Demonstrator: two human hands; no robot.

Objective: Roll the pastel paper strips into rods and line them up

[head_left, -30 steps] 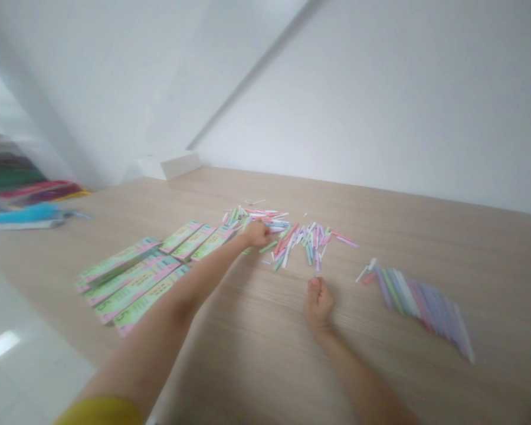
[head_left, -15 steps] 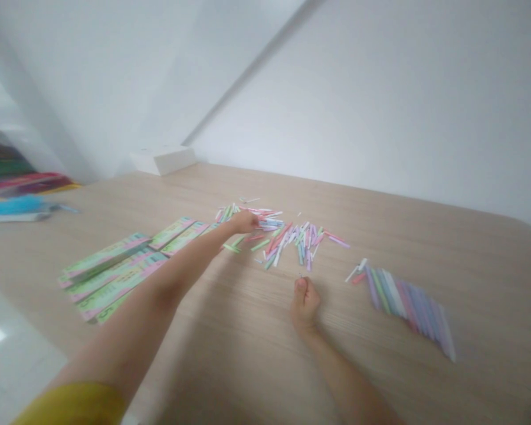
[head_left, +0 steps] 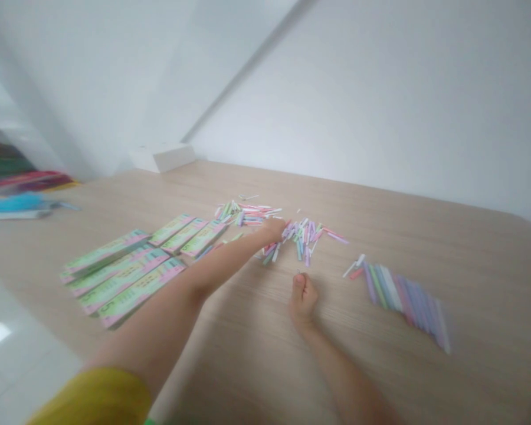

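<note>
Pastel sticks that look like chalk lie in a loose pile (head_left: pixel 306 233) near the middle of the table. My left hand (head_left: pixel 274 229) reaches over the pile, fingertips among the sticks; what it grips, if anything, is too blurred to tell. Nearer to me, my right hand (head_left: pixel 304 297) is a closed fist just above the table, with a tiny tip of something showing at the thumb. To its right, a slanted row of pastel sticks (head_left: pixel 402 298) lies side by side, with a few loose ones at its far left end.
Green and pink boxes (head_left: pixel 133 286) lie in two groups on the wooden table (head_left: pixel 256 366) at the left. A white box (head_left: pixel 170 158) stands by the wall at the back. Blue and red items (head_left: pixel 17 202) sit at the far left edge.
My left hand has moved right, from the left part of the loose sticks to the middle. My right hand stays closed in nearly the same place.
</note>
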